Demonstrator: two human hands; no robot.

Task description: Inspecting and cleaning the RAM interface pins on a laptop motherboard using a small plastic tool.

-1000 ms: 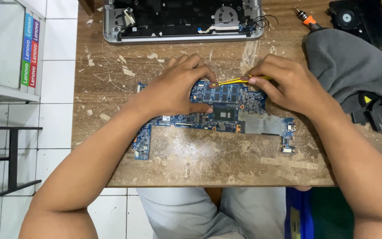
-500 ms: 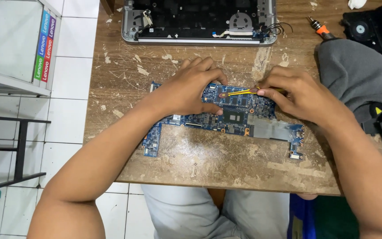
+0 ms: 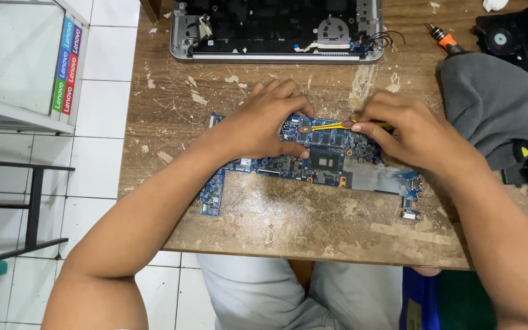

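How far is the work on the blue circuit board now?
Done: the blue circuit board lies out on the wooden table, apart from the opened laptop shell. In hand: the left hand steadies it while the right hand works a yellow tool on it. Left: the board is not back in the shell.

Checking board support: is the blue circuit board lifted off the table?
No, the blue circuit board lies flat on the worn wooden table under the left hand.
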